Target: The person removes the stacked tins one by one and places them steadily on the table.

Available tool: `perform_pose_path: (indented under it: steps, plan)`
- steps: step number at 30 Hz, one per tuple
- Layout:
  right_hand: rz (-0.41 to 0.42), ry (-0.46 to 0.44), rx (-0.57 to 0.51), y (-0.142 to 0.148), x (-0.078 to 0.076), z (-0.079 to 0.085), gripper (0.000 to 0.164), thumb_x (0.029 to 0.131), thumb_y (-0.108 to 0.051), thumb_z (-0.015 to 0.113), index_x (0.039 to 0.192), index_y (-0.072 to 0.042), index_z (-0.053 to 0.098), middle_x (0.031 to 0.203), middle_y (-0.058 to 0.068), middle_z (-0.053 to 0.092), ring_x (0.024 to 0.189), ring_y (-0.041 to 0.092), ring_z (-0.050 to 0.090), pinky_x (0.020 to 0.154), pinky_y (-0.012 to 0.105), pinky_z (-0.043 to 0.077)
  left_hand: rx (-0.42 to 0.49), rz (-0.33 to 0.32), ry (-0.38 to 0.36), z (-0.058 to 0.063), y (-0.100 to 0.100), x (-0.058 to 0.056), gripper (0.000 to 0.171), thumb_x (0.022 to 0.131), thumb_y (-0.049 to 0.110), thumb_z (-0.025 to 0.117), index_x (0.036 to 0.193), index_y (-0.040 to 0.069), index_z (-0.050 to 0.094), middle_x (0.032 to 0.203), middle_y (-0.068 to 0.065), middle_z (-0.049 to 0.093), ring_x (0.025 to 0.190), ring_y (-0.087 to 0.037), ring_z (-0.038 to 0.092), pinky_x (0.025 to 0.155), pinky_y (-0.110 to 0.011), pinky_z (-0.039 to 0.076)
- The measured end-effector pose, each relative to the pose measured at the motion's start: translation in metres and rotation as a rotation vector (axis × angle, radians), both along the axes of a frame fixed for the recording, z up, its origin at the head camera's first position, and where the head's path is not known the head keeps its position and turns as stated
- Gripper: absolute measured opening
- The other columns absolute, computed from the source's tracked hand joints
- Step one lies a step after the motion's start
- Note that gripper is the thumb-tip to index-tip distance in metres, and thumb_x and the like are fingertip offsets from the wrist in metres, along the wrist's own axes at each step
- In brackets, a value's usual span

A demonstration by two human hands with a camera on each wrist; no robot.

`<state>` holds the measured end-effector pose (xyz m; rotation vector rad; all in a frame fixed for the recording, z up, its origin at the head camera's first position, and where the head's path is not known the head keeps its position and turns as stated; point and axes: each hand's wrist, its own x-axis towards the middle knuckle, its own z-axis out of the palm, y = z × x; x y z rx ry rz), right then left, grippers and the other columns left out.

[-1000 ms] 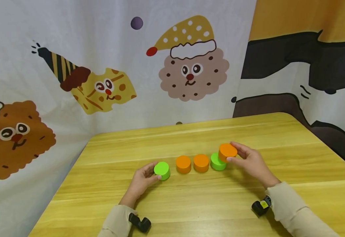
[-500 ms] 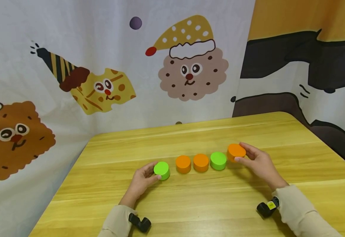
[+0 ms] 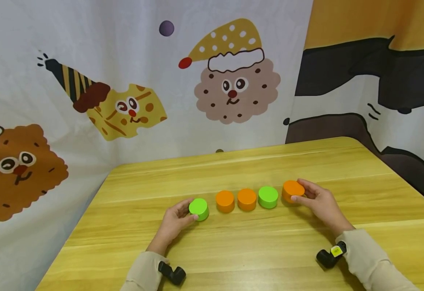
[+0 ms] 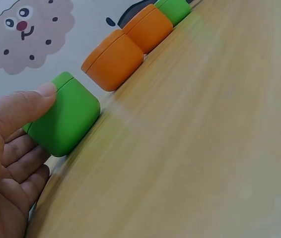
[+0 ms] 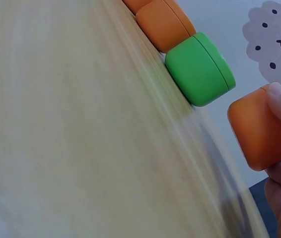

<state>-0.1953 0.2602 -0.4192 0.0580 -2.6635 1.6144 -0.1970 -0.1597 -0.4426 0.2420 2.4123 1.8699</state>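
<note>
My left hand (image 3: pixel 177 222) holds a small green round lidded jar (image 3: pixel 199 209) between thumb and fingers at the left end of a row. In the left wrist view this green jar (image 4: pixel 66 116) stands on the tabletop, a seam running near its top. Two orange jars (image 3: pixel 225 201) (image 3: pixel 246 199) and a second green jar (image 3: pixel 268 197) stand between the hands. At the right end, my right hand (image 3: pixel 319 204) pinches another orange jar (image 3: pixel 293 191). That orange jar (image 5: pixel 259 130) is slightly tilted and appears just above the table in the right wrist view.
The wood-grain table (image 3: pixel 234 250) stretches in front of and behind the row. A white cloth with cartoon figures (image 3: pixel 143 40) hangs behind its far edge. Each sleeve cuff carries a small black camera (image 3: pixel 172 273).
My right hand has carried its orange jar rightward from over the second green jar, then lowered it beside that jar. The left hand and its green jar have stayed in place.
</note>
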Motion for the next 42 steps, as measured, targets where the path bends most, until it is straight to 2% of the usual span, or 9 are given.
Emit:
perform_pose_path:
  steps: [14,23,33,42]
  plan:
    - [0.012,-0.097,-0.029,0.005,-0.002,-0.009,0.081,0.081,-0.041,0.069,0.143,-0.002,0.033,0.143,0.02,0.036,0.128,0.034,0.039,0.089,0.011,0.043,0.004,0.004,-0.006,-0.003,0.002,0.0,0.054,0.081,0.005,0.07,0.131,0.001,0.05,0.129,-0.016,0.055,0.121,-0.03,0.05,0.1,-0.042,0.042]
    - [0.021,-0.088,-0.054,0.005,-0.003,-0.01,0.079,0.082,-0.037,0.07,0.142,-0.001,0.034,0.143,0.021,0.037,0.128,0.035,0.038,0.083,0.003,0.04,0.002,0.003,0.006,-0.003,0.002,0.0,0.053,0.081,0.004,0.07,0.131,0.001,0.051,0.128,-0.017,0.055,0.12,-0.03,0.051,0.098,-0.041,0.043]
    - [0.048,-0.073,-0.018,0.006,-0.006,-0.012,0.079,0.081,-0.039,0.07,0.142,-0.003,0.035,0.143,0.019,0.038,0.127,0.034,0.04,0.084,0.004,0.04,-0.017,0.004,-0.007,-0.001,0.0,-0.001,0.054,0.081,0.007,0.071,0.131,0.004,0.051,0.129,-0.015,0.055,0.12,-0.029,0.051,0.099,-0.038,0.043]
    - [0.047,-0.084,-0.053,0.006,-0.007,-0.015,0.079,0.08,-0.037,0.071,0.142,-0.002,0.035,0.143,0.02,0.038,0.127,0.035,0.039,0.083,0.003,0.04,-0.018,0.001,-0.017,0.0,0.001,-0.002,0.054,0.08,0.008,0.072,0.13,0.003,0.052,0.128,-0.016,0.056,0.12,-0.029,0.051,0.1,-0.041,0.042]
